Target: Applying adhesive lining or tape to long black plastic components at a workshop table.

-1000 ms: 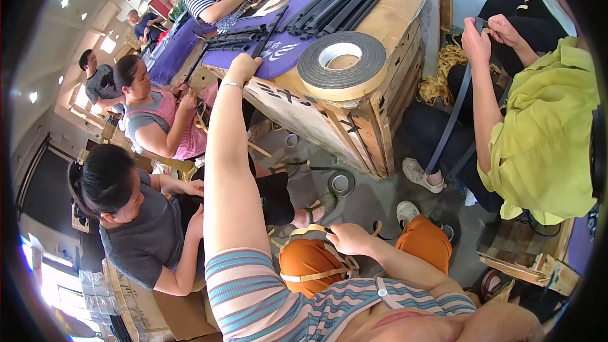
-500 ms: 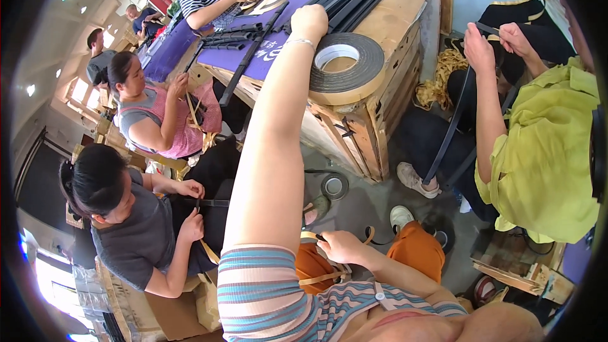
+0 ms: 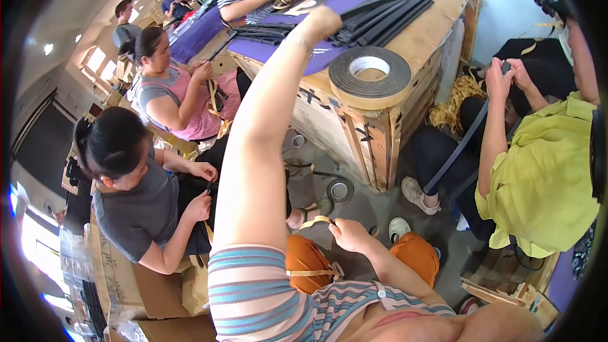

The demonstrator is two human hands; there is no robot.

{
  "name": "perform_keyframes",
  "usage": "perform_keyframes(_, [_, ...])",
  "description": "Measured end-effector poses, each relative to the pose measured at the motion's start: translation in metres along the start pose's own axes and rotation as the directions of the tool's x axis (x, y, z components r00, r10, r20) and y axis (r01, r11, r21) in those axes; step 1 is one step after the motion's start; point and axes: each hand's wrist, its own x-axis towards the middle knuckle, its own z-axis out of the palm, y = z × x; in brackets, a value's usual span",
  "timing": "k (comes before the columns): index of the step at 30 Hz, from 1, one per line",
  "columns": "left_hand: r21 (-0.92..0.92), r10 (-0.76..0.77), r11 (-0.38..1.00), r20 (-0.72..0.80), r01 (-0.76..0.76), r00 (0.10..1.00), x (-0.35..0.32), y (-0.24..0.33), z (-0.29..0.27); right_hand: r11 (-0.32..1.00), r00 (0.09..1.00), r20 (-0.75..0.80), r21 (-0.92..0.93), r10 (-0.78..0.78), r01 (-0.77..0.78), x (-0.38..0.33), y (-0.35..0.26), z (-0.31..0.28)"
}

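My left arm stretches across to the table, where my left hand (image 3: 324,21) is closed at the near end of a black strip (image 3: 377,4) beside the pile. Its fingertips are mostly hidden behind the back of the hand. Close to that forearm, a large roll of black foam tape with a tan edge (image 3: 398,82) lies flat on the table corner. Low over my lap, my right hand (image 3: 351,235) is closed on a short, curling piece of tape (image 3: 315,221), tan with a dark end by my fingers.
The wooden table (image 3: 437,22) has a purple cover and several black strips. A smaller tape roll (image 3: 340,190) lies on the floor. Co-workers sit at left and right, including one in a yellow-green shirt (image 3: 544,177). Tan peelings (image 3: 449,104) heap beside the table.
The view has shifted, so the table sits further right. My left hand remains at the strips. The tape at my right hand has changed its curl. The co-worker at right has brought both hands closer together.
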Motion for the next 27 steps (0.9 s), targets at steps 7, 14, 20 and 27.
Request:
perform_keyframes(7, [-0.535, -0.39, 0.837, -0.433, 0.117, 0.813, -0.276, 0.014, 0.015, 0.998, 0.998, -0.029, 0.003, 0.057, -0.057, 0.002, -0.002, 0.002])
perform_keyframes(14, [-0.957, -0.216, -0.24, 0.217, 0.164, 0.952, -0.446, 0.062, 0.022, 0.925, 0.999, 0.045, 0.38, -0.008, -0.009, -0.015, 0.031, 0.018])
perform_keyframes(20, [-0.98, -0.488, -0.065, -0.135, -0.191, 0.862, -0.543, 0.062, 0.021, 0.906, 0.992, 0.108, 0.409, 0.068, -0.107, -0.061, -0.033, 0.011])
perform_keyframes(27, [-0.884, -0.113, -0.429, -0.153, -0.187, 0.982, -0.571, 0.063, -0.024, 0.92, 0.994, 0.051, 0.385, -0.099, 0.072, -0.085, -0.104, 0.015])
